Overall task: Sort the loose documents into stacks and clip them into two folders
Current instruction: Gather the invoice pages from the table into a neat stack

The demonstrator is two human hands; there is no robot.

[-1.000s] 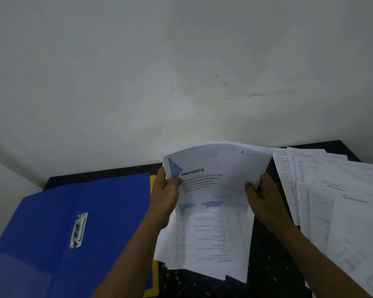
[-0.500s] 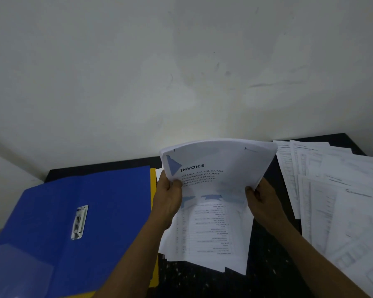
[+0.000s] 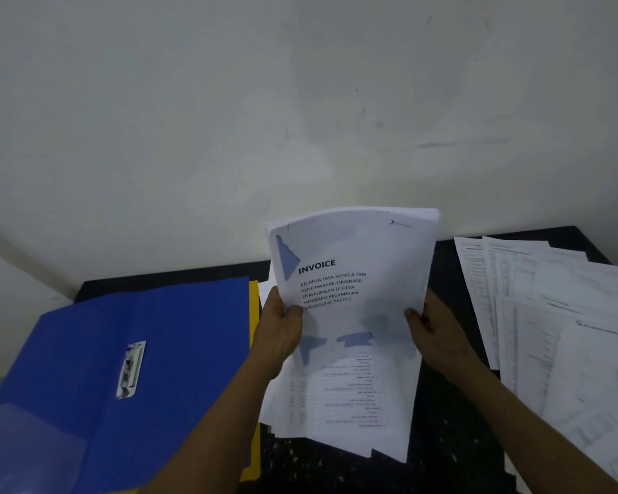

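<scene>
Grip: left hand [image 3: 282,333], right hand [image 3: 436,333] pinch side edges of white printed invoice sheaf [image 3: 357,251], lifted centre
Beneath: loose white sheets [image 3: 343,397], black speckled table [image 3: 443,440]
Left: blue plastic folder [image 3: 175,333] over yellow folder [image 3: 253,297]
Right: fanned white papers [image 3: 550,315]

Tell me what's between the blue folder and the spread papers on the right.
In the head view: a yellow folder edge, then the invoice stack held up by left hand and right hand, over loose sheets.
</scene>
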